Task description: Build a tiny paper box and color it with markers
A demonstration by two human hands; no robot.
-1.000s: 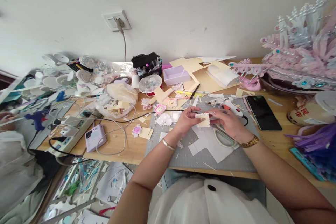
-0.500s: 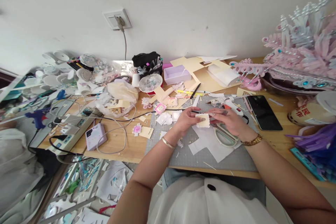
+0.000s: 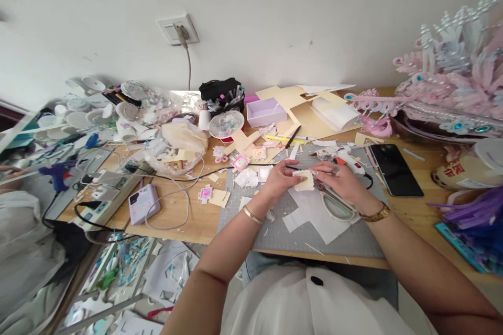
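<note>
One cream foam piece (image 3: 304,180), pinched from both sides
Left hand (image 3: 281,178) and right hand (image 3: 340,180) meet over the grey mat (image 3: 346,238), scissors (image 3: 338,208) beneath; working its edges calls for light, steady fingertips

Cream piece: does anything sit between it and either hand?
Nothing visible does. The left hand and right hand both pinch the cream piece directly by its edges, above the grey mat. The scissors lie lower down, not between them.

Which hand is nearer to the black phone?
Right. The right hand lies just left of the phone; the left hand is farther left. Both pinch the cream piece.
</note>
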